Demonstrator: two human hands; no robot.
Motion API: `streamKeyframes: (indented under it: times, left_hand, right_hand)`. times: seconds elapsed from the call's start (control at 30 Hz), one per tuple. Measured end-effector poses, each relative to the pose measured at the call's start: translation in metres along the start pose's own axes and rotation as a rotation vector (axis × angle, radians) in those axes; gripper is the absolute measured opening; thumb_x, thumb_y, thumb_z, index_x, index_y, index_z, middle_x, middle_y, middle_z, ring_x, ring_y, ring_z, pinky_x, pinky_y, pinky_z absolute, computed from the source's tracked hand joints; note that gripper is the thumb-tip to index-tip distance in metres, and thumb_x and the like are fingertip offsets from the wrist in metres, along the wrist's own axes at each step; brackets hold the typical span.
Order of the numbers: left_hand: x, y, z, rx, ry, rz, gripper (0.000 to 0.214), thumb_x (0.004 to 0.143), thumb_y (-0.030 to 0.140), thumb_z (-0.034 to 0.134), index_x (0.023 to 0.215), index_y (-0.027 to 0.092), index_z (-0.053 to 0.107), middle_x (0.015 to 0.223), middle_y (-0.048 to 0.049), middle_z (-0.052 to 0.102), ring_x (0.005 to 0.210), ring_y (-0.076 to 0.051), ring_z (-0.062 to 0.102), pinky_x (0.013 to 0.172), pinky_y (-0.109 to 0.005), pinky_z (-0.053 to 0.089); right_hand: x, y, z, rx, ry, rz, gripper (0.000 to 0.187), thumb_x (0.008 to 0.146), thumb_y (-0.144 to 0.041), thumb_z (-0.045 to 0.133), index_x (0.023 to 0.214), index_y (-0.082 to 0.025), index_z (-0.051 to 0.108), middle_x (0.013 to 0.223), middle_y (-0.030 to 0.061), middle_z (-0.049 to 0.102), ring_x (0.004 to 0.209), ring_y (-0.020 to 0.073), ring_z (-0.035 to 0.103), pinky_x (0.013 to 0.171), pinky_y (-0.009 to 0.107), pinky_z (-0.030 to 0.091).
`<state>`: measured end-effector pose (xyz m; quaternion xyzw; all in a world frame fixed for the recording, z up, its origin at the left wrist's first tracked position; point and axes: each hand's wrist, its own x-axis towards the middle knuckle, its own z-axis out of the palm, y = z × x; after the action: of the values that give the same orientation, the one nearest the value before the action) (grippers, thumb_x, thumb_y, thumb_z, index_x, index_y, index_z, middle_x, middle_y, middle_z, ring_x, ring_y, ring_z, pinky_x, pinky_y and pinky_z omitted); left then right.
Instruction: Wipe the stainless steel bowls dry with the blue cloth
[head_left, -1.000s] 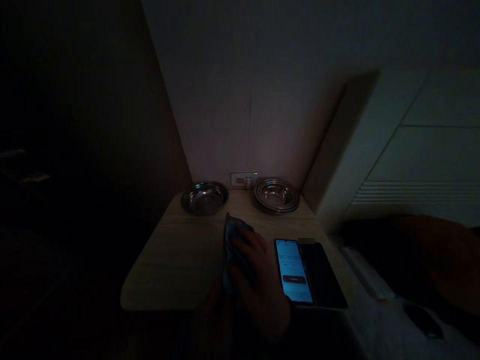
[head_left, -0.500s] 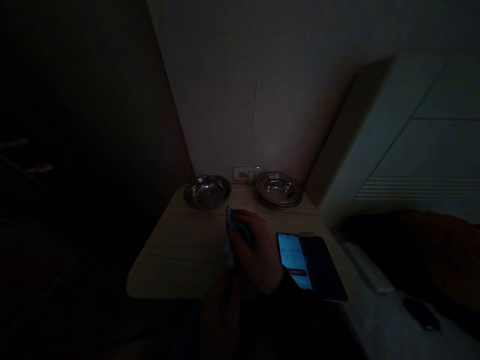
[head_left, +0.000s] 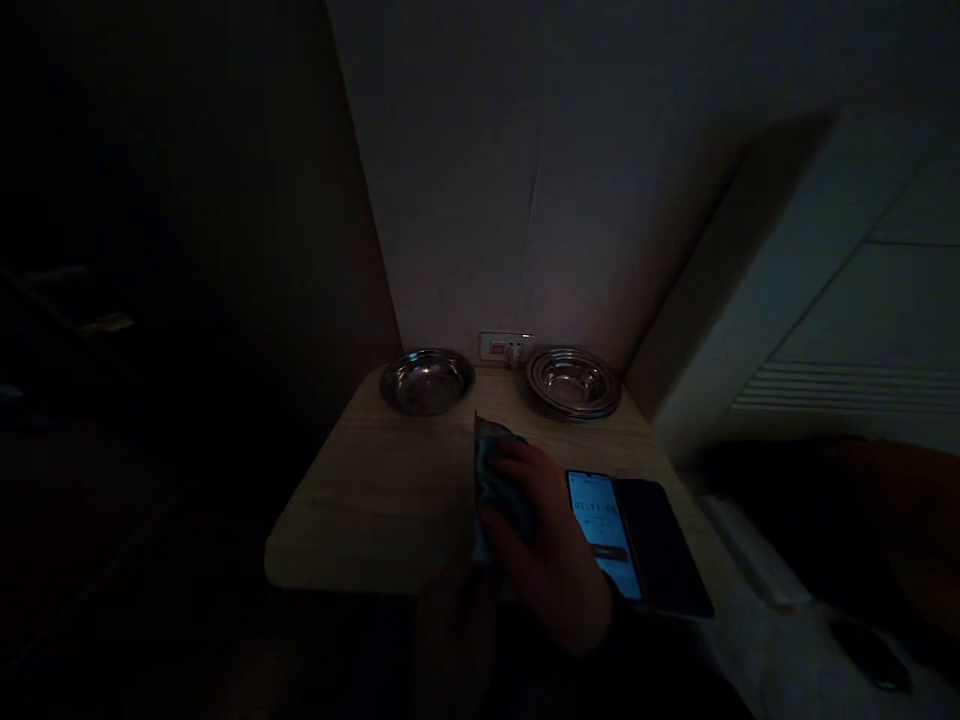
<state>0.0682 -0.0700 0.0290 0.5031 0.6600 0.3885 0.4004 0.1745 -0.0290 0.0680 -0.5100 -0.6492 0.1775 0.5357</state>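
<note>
In the dim light my left hand (head_left: 454, 610) is closed low at the table's front edge, around the dark handle of what looks like a knife (head_left: 481, 545). Its blade points up and away, with the tip showing above a cloth. My right hand (head_left: 544, 535) grips that bluish cloth (head_left: 499, 480) and presses it against the blade's right side. Most of the blade is hidden behind cloth and fingers. Darkness swallows much of my left hand.
A steel bowl (head_left: 427, 382) stands at the back left of the wooden table (head_left: 352, 520), and stacked steel bowls (head_left: 574, 383) at the back right. A lit phone (head_left: 600, 510) lies beside a dark flat case (head_left: 664, 545). Behind is a wall socket (head_left: 507, 348) with a plug.
My right hand and the cloth have slid down the blade toward me, and more of the tip shows. My left hand keeps its grip. The whole view has shifted slightly.
</note>
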Motion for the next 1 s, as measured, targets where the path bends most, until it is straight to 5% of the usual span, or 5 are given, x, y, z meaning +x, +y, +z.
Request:
streamKeyframes:
  times: [0.13, 0.33, 0.53, 0.73, 1.0]
  left_hand:
    - [-0.001, -0.002, 0.001, -0.026, -0.008, 0.022, 0.044, 0.072, 0.051, 0.05, 0.093, 0.018, 0.069, 0.097, -0.0109, 0.07, 0.09, -0.027, 0.064, 0.081, -0.036, 0.049]
    - [0.0, -0.021, 0.002, -0.001, 0.017, 0.032, 0.04, 0.07, 0.047, 0.055, 0.091, 0.016, 0.07, 0.094, -0.013, 0.07, 0.089, -0.029, 0.065, 0.079, -0.037, 0.051]
    - [-0.006, -0.027, 0.003, -0.004, 0.081, 0.058, 0.035, 0.072, 0.044, 0.056, 0.091, 0.018, 0.07, 0.097, -0.0119, 0.07, 0.093, -0.03, 0.064, 0.081, -0.04, 0.052]
    - [-0.019, -0.038, -0.009, 0.083, 0.256, 0.202, 0.027, 0.068, 0.039, 0.061, 0.091, 0.026, 0.069, 0.117, -0.0061, 0.062, 0.121, -0.032, 0.046, 0.093, -0.042, 0.046]
    - [-0.014, -0.031, -0.01, 0.038, 0.216, 0.373, 0.028, 0.078, 0.034, 0.055, 0.103, 0.024, 0.063, 0.121, -0.0056, 0.06, 0.118, -0.024, 0.05, 0.101, -0.037, 0.039]
  right_hand:
    - [0.005, 0.004, 0.003, 0.032, 0.058, 0.037, 0.019, 0.08, -0.019, 0.053, 0.098, -0.021, 0.057, 0.103, 0.0072, 0.06, 0.101, 0.0214, 0.053, 0.092, 0.041, 0.041]
    - [-0.01, 0.002, 0.001, 0.019, 0.022, -0.02, 0.032, 0.079, -0.015, 0.055, 0.11, -0.022, 0.054, 0.125, 0.0076, 0.051, 0.121, 0.0219, 0.04, 0.101, 0.041, 0.034]
    - [0.016, 0.018, 0.002, 0.287, 0.051, 0.313, 0.023, 0.081, -0.03, 0.052, 0.1, -0.019, 0.061, 0.099, 0.0055, 0.066, 0.095, 0.0203, 0.059, 0.088, 0.037, 0.044]
    - [-0.011, 0.031, 0.0, 0.443, 0.169, 0.546, 0.035, 0.08, -0.045, 0.052, 0.102, -0.02, 0.063, 0.099, 0.0041, 0.068, 0.092, 0.0218, 0.062, 0.082, 0.035, 0.048]
    - [-0.029, 0.024, 0.0, 0.365, 0.097, 0.398, 0.037, 0.086, -0.036, 0.048, 0.121, -0.026, 0.054, 0.127, 0.003, 0.055, 0.119, 0.0213, 0.048, 0.102, 0.04, 0.036]
